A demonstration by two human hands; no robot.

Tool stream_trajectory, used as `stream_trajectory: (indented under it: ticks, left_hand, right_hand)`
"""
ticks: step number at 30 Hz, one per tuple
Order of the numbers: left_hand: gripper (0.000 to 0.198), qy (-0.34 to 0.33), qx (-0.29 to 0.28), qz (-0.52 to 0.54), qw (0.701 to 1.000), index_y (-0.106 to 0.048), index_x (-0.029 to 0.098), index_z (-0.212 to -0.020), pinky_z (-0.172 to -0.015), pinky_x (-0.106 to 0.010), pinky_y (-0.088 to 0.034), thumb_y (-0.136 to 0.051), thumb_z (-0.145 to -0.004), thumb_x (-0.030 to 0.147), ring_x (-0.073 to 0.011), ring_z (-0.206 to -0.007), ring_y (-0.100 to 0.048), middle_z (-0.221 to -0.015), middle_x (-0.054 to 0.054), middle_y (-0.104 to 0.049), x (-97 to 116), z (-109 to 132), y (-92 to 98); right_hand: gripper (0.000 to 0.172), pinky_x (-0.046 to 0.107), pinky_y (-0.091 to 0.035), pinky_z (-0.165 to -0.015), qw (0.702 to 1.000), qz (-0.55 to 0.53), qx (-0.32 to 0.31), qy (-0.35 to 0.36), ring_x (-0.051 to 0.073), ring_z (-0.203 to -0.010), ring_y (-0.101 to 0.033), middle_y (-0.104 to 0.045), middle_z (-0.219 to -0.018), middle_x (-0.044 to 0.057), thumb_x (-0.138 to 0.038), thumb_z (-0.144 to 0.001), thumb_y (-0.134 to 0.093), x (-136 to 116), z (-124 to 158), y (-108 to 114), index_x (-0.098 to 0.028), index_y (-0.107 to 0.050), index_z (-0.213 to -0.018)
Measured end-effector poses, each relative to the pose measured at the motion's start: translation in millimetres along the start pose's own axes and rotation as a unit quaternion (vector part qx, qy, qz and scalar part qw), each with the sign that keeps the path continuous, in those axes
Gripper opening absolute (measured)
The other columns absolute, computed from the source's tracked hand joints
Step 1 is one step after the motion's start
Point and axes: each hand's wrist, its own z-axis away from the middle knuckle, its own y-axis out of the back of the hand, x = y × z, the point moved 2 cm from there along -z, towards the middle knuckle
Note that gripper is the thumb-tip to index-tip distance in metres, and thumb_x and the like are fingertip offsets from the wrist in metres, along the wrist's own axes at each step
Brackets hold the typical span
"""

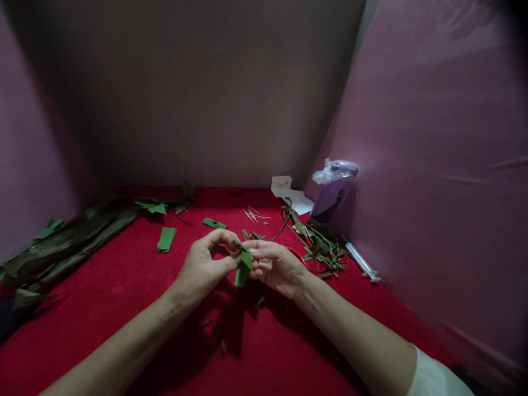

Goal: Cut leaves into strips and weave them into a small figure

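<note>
Between my two hands, above the red cloth, is a folded strip of green leaf (244,268). My left hand (206,259) pinches its left side between thumb and forefinger. From the other side, the thumb and fingers of my right hand (277,266) close on the same leaf, near its upper fold. One end of the strip hangs down below the fingers. Just behind my right hand lie scissors with a red handle (297,255), partly covered by that hand. Cut leaf pieces rest beyond my left hand, one a flat green rectangle (166,240), another a smaller strip (214,223).
Toothpicks (254,215) lie scattered at the back, near white paper cards (297,201). On the right are a heap of leaf scraps (325,242), a purple bottle (331,197) and a syringe (362,262). Long dark leaves (78,245) stretch along the left side. Walls enclose the red cloth (136,291).
</note>
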Motion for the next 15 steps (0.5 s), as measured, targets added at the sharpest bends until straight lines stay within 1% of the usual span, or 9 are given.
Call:
stream_trajectory:
  ticks: [2, 3, 4, 6, 8, 10, 13, 15]
  left_hand:
    - [0.025, 0.046, 0.018, 0.030, 0.998, -0.056, 0.018, -0.075, -0.063, -0.027, -0.046, -0.075, -0.058, 0.021, -0.0150, -0.070, -0.057, -0.078, 0.000, -0.060, -1.9, -0.7, -0.6]
    - [0.028, 0.065, 0.016, 0.039, 0.997, -0.057, 0.018, -0.077, -0.062, -0.027, -0.047, -0.075, -0.057, 0.021, -0.0153, -0.069, -0.058, -0.077, -0.001, -0.061, -2.1, -0.7, -1.3]
    - [0.027, 0.084, 0.008, 0.043, 0.995, -0.059, 0.018, -0.079, -0.061, -0.028, -0.047, -0.075, -0.057, 0.022, -0.0157, -0.068, -0.059, -0.076, -0.001, -0.062, -2.1, -0.6, -2.0]
    - [0.020, 0.109, -0.012, 0.044, 0.993, -0.062, 0.016, -0.077, -0.061, -0.029, -0.048, -0.072, -0.063, 0.026, -0.0160, -0.065, -0.059, -0.072, -0.002, -0.064, -2.0, -0.4, -2.8]
    - [0.014, 0.108, -0.006, 0.034, 0.994, -0.063, 0.016, -0.071, -0.060, -0.028, -0.047, -0.068, -0.067, 0.028, -0.0151, -0.062, -0.059, -0.067, -0.002, -0.064, -2.3, -1.0, -1.5]
    - [0.013, 0.091, 0.021, 0.018, 0.996, -0.062, 0.016, -0.067, -0.057, -0.025, -0.045, -0.068, -0.069, 0.028, -0.0126, -0.057, -0.056, -0.062, 0.000, -0.062, -3.0, -2.4, 1.5]
    - [0.012, 0.068, 0.056, 0.006, 0.996, -0.062, 0.016, -0.065, -0.052, -0.021, -0.042, -0.069, -0.068, 0.026, -0.0093, -0.052, -0.052, -0.058, 0.003, -0.060, -4.4, -3.7, 4.7]
    - [0.011, 0.068, 0.056, 0.014, 0.996, -0.063, 0.016, -0.067, -0.053, -0.022, -0.044, -0.068, -0.068, 0.026, -0.0101, -0.054, -0.054, -0.060, 0.002, -0.061, -5.2, -3.3, 4.0]
  right_hand:
    - [0.022, 0.016, -0.040, -0.045, 1.000, 0.027, 0.011, 0.003, 0.005, -0.048, -0.048, -0.057, -0.061, 0.000, -0.008, -0.063, -0.068, 1.4, 0.3, 0.0, -0.010, -0.063, -0.084]
    - [0.022, 0.016, -0.040, -0.044, 0.999, 0.037, 0.012, 0.004, 0.006, -0.048, -0.048, -0.056, -0.060, 0.000, -0.009, -0.062, -0.068, 2.2, 0.4, 0.0, -0.010, -0.063, -0.083]
    - [0.020, 0.016, -0.040, -0.044, 0.999, 0.046, 0.010, 0.006, 0.006, -0.048, -0.048, -0.056, -0.058, -0.001, -0.009, -0.061, -0.068, 3.0, 0.5, -0.1, -0.010, -0.063, -0.081]
    - [0.015, 0.016, -0.038, -0.043, 0.998, 0.068, 0.002, 0.017, 0.006, -0.046, -0.048, -0.056, -0.056, 0.000, -0.010, -0.061, -0.068, 4.0, 0.3, -0.3, -0.011, -0.061, -0.075]
    - [0.013, 0.017, -0.038, -0.043, 0.995, 0.099, -0.006, 0.032, 0.006, -0.046, -0.048, -0.058, -0.057, 0.000, -0.013, -0.063, -0.068, 4.3, 0.1, -0.4, -0.011, -0.059, -0.073]
    - [0.015, 0.018, -0.040, -0.043, 0.991, 0.125, -0.004, 0.047, 0.007, -0.047, -0.050, -0.059, -0.061, 0.001, -0.022, -0.069, -0.068, 4.0, -0.3, -0.2, -0.012, -0.059, -0.076]
    - [0.031, 0.019, -0.040, -0.044, 0.985, 0.156, 0.023, 0.071, 0.007, -0.048, -0.049, -0.058, -0.063, 0.001, -0.043, -0.077, -0.060, 3.2, -0.8, 0.5, -0.012, -0.058, -0.082]
    - [0.034, 0.018, -0.039, -0.044, 0.975, 0.193, 0.040, 0.098, 0.006, -0.048, -0.047, -0.056, -0.063, 0.000, -0.047, -0.077, -0.060, 3.0, -1.0, 0.5, -0.013, -0.058, -0.079]
